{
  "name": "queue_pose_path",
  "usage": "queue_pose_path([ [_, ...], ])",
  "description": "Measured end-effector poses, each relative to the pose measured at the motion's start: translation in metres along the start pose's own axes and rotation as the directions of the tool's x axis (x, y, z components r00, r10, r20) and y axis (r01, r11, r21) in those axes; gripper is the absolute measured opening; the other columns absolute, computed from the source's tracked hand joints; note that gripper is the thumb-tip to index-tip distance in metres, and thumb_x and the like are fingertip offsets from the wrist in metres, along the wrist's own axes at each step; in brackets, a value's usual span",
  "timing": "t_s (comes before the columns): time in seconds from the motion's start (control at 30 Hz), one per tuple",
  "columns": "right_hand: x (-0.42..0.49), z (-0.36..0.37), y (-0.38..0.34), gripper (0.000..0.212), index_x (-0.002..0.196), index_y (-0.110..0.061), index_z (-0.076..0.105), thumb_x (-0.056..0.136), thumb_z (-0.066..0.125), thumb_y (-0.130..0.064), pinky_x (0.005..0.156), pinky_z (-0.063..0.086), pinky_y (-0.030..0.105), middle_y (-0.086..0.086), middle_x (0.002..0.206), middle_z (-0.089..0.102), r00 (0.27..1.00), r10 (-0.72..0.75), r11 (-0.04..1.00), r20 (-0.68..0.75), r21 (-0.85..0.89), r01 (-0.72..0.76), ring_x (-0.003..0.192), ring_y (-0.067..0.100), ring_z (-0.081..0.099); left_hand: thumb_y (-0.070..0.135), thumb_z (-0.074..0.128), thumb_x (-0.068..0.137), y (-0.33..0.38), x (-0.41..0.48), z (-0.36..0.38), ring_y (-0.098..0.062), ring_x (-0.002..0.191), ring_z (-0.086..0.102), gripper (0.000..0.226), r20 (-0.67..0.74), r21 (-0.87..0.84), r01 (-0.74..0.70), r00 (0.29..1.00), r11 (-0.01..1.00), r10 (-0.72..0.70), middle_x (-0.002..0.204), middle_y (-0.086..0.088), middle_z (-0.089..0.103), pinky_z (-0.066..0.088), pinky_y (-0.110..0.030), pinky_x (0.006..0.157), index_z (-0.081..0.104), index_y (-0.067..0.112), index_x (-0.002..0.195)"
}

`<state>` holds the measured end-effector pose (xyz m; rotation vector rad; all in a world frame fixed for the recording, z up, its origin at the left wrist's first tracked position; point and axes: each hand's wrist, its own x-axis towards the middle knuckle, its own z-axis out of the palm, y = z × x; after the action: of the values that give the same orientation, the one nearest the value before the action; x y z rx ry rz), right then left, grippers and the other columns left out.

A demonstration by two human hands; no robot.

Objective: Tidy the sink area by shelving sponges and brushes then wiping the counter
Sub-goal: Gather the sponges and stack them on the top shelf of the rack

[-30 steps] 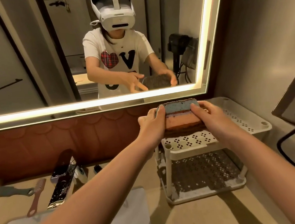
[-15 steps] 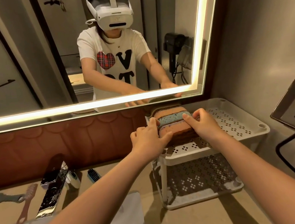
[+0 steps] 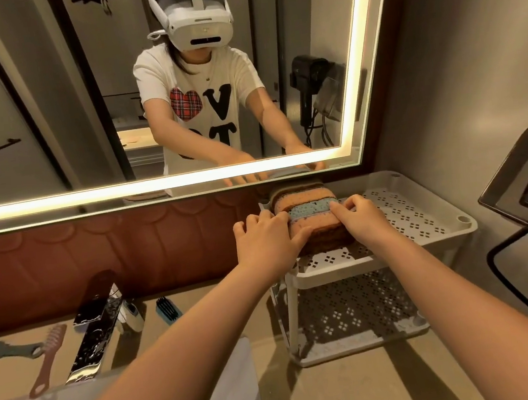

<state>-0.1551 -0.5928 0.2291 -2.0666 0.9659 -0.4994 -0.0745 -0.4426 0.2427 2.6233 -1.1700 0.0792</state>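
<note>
A row of orange, blue and dark-backed sponges (image 3: 307, 209) stands on the top tier of a white perforated two-tier rack (image 3: 425, 223), at its left end. My left hand (image 3: 266, 242) grips the row's left side and my right hand (image 3: 363, 219) grips its right side, fingers curled over the blue sponge. On the counter to the left lie a pink brush (image 3: 47, 356), a grey brush (image 3: 5, 351) and a small blue-bristled brush (image 3: 168, 309).
A chrome faucet (image 3: 97, 333) rises at the back of the white sink (image 3: 232, 386). A lit mirror (image 3: 141, 82) spans the wall above. A dark wire-framed stand (image 3: 527, 187) sits at the right. The rack's lower tier holds nothing visible.
Both hands have lowered the sponge row from in front of the mirror onto the rack's top tier and pushed it toward the back left corner.
</note>
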Motion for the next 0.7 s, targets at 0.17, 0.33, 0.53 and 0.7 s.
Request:
queue_pose_path([
  [0.17,0.001,0.000,-0.001,0.034,0.084,-0.015,0.050,0.090,0.047,-0.048,0.070,0.038,0.036,0.002,0.079,0.052,0.998,0.053,0.998,-0.032,-0.043,-0.055,0.082,0.023,0.051,0.059,0.032,0.091,0.001,0.000,-0.005,-0.030,0.126,0.038,0.056,0.069,-0.025,0.021,0.997,0.999,-0.020,0.135,-0.009,0.045,0.026,-0.047,0.105,0.041,0.025,0.135],
  [0.33,-0.007,-0.003,-0.005,0.034,0.104,-0.016,0.055,0.089,0.049,-0.047,0.085,0.042,0.039,0.006,0.109,0.057,0.968,-0.144,0.966,-0.207,-0.244,0.091,0.107,0.027,0.048,0.049,0.040,0.093,-0.011,-0.008,-0.009,-0.026,0.126,0.039,0.049,-0.004,-0.262,-0.012,1.000,0.965,0.011,0.138,-0.005,0.045,0.030,-0.043,0.102,0.042,0.023,0.135],
  [0.53,-0.038,0.004,-0.035,0.020,0.097,-0.018,0.058,0.090,0.052,-0.036,0.081,0.038,0.033,0.002,0.105,0.054,0.863,-0.474,0.854,-0.176,-0.332,0.401,0.104,0.020,0.044,0.039,0.047,0.093,-0.040,-0.032,-0.025,-0.018,0.124,0.040,0.036,-0.124,-0.396,-0.170,0.984,0.902,0.131,0.131,-0.001,0.049,0.035,-0.031,0.100,0.054,0.018,0.122],
  [0.7,-0.079,0.028,-0.068,0.015,0.090,-0.018,0.059,0.089,0.055,-0.033,0.081,0.035,0.028,-0.005,0.098,0.052,0.805,-0.593,0.778,-0.010,-0.265,0.569,0.099,0.011,0.042,0.038,0.046,0.093,-0.073,-0.069,-0.038,-0.009,0.108,0.051,0.026,-0.154,-0.401,-0.249,0.967,0.881,0.203,0.113,0.006,0.056,0.043,-0.029,0.093,0.059,0.021,0.108],
])
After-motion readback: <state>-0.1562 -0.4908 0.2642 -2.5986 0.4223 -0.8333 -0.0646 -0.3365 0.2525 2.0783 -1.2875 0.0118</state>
